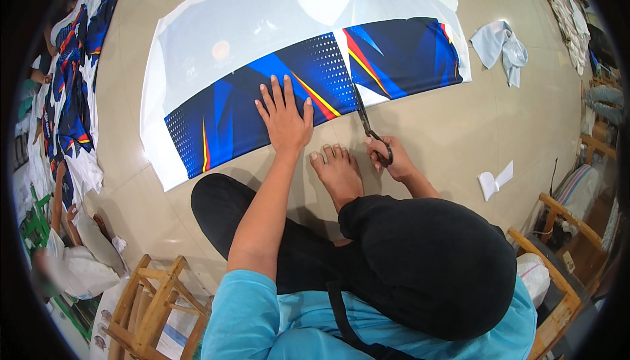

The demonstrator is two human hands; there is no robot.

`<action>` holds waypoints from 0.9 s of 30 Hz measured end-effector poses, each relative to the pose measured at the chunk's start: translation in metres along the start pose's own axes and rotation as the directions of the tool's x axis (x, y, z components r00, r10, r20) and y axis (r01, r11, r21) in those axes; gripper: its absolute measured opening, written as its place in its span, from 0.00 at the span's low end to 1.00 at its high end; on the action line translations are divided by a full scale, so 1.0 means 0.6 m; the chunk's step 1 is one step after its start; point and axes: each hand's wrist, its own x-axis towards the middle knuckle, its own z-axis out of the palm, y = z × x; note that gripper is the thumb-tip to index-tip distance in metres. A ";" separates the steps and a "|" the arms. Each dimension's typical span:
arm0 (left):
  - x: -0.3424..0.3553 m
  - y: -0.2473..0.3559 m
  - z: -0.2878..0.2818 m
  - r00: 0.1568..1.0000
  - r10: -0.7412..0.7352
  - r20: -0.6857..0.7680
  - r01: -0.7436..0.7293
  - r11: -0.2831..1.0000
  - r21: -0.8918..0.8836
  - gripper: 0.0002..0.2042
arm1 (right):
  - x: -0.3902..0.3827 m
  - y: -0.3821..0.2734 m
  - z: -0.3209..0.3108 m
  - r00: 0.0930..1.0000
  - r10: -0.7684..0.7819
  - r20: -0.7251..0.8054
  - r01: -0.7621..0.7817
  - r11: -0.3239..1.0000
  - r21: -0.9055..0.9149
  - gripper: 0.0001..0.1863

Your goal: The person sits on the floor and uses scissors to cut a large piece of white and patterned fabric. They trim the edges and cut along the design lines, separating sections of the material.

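Observation:
A wide piece of printed fabric (pixel 249 101) lies on the floor, blue with red, yellow and white streaks, its pale reverse side showing toward the far edge. My left hand (pixel 287 116) rests flat on the blue part with fingers spread. In my right hand (pixel 392 158) is a pair of black scissors (pixel 365 120), my fingers through the handles. Their blades reach over the near edge of the fabric, at the white gap between two blue panels. The blade tips are partly lost against the dark print.
A grey cloth scrap (pixel 500 48) and a white scrap (pixel 495 181) lie to the right on the tiled floor (pixel 433 137). Wooden stools stand at lower left (pixel 147 307) and lower right. More printed garments (pixel 72 91) are heaped at far left, near another person (pixel 72 265).

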 end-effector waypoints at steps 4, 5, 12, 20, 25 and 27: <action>0.003 0.003 0.000 1.000 0.001 -0.015 -0.001 1.000 -0.001 0.39 | 0.007 -0.008 -0.008 0.995 0.060 0.086 -0.071 0.989 0.126 0.24; 0.002 0.004 -0.001 1.000 0.000 -0.010 0.000 1.000 -0.010 0.39 | 0.012 -0.005 -0.007 0.996 0.045 0.079 -0.055 0.991 0.123 0.24; 0.003 0.006 -0.002 1.000 0.002 -0.002 -0.002 1.000 0.000 0.39 | 0.020 -0.022 0.010 1.000 -0.021 0.014 0.021 0.999 0.049 0.25; 0.001 0.006 -0.005 1.000 0.015 -0.023 -0.015 1.000 -0.012 0.38 | 0.031 -0.016 0.027 0.986 -0.087 -0.141 0.075 0.993 -0.090 0.26; 0.001 0.006 -0.007 1.000 0.013 -0.001 -0.013 1.000 0.002 0.39 | 0.035 -0.013 0.028 0.978 -0.111 -0.178 0.084 0.985 -0.154 0.28; 0.001 0.007 -0.008 1.000 0.013 -0.006 -0.013 1.000 -0.009 0.39 | 0.035 -0.015 0.029 0.977 -0.111 -0.180 0.082 0.984 -0.160 0.27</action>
